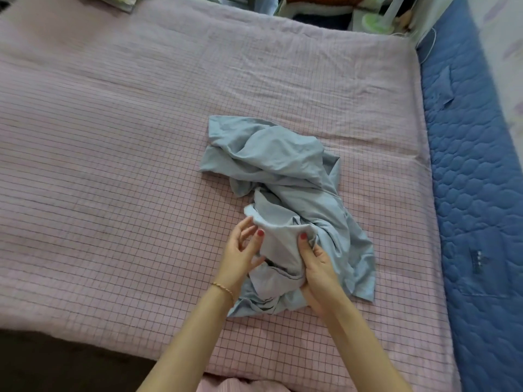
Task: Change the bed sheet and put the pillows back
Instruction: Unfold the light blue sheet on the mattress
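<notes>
A light blue bed sheet point(285, 176) is seen crumpled in a loose heap on the bed, a little toward 4 o'clock from the middle of the view. Its cloth is thin and smooth, with many soft folds and a stitched hem along one edge. The heap is long and irregular, running from 11 o'clock to 5 o'clock.

The bed is covered by a pink mattress pad point(113, 137), which is quilted and marked with a fine grid of dark lines. Its surface is slightly wrinkled, mostly toward 1 o'clock.

The near end of the sheet is held by both hands. On the left hand point(240, 256), the thumb is pressed on a raised fold of the sheet, while the other fingers are stretched up beside the cloth; a thin gold bracelet point(223, 288) is worn on this wrist. The grip of the right hand point(317, 267) is closed around a bunch of the blue cloth, with the thumb on top and the other fingers hidden under the fabric. The thumbnails of both hands are painted red.

At 3 o'clock, along the edge of the bed, a dark blue quilted mat point(475, 171) with a rounded stitch pattern is laid. At 12 o'clock, beyond the far edge of the bed, some folded textiles and other things are visible, but they cannot be identified clearly.
</notes>
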